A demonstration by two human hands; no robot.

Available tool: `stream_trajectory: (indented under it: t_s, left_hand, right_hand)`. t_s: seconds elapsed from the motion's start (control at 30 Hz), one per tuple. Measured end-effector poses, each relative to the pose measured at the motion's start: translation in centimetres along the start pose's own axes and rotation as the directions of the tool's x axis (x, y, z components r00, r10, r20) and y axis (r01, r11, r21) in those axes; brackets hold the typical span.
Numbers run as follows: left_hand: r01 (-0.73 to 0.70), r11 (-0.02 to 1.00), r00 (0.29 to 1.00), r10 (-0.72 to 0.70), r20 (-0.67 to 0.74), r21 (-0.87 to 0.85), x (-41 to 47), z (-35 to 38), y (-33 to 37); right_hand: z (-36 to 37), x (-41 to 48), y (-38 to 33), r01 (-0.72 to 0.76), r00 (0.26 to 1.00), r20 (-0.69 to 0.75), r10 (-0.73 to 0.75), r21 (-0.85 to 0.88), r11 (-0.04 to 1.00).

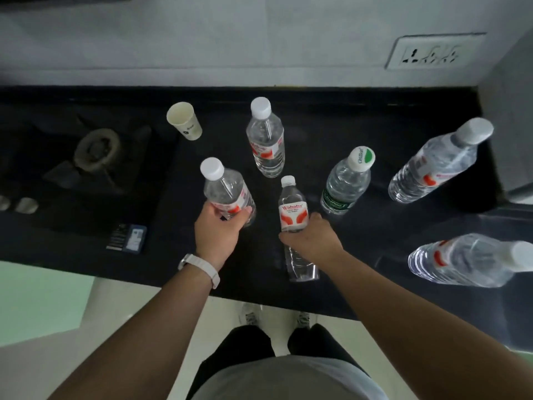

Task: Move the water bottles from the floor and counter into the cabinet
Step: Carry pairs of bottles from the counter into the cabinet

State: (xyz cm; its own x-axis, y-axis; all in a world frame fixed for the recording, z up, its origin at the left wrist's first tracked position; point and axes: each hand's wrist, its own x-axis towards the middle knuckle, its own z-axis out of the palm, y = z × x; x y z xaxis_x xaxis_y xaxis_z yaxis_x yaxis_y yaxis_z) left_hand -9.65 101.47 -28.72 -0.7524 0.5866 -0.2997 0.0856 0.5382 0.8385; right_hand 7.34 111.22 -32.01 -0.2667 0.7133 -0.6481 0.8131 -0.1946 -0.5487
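Holding two clear, white-capped bottles (227, 194) with red-white labels.

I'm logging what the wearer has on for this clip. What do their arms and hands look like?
Both forearms are bare, with no sleeves in view. The left hand has no glove, and a white wristband, like a watch strap, circles that wrist. The right hand is also ungloved, and its wrist is bare.
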Motion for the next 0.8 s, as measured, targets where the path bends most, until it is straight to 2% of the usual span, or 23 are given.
stream_trajectory:
  t_s: [0.23, 0.43, 0.63, 0.8]
  left_hand:
    - [0.022, 1.0, 0.997, -0.021, -0.075, 0.017, -4.1, -2.6, -1.6]
    - [0.045, 0.995, 0.977, -0.062, -0.202, -0.089, -7.3, -6.4, -3.5]
    - [0.048, 0.987, 0.93, -0.1, -0.353, -0.155, -11.7, -11.7, -6.1]
    - [0.043, 0.958, 0.876, -0.173, -0.45, -0.285, -16.8, -17.2, -9.9]
  right_hand:
    - [0.1, -1.2, -0.1, 0.08, 0.997, 0.023, -0.08, 0.009, 0.997]
    - [1.8, -3.7, -1.6, 0.274, 0.96, 0.046, -0.275, 0.024, 0.962]
    - [5.3, -9.3, -5.2, 0.492, 0.867, 0.089, -0.491, 0.012, 0.871]
    - [9.7, -15.7, -7.5, 0.647, 0.754, 0.149, -0.639, -0.004, 0.763]
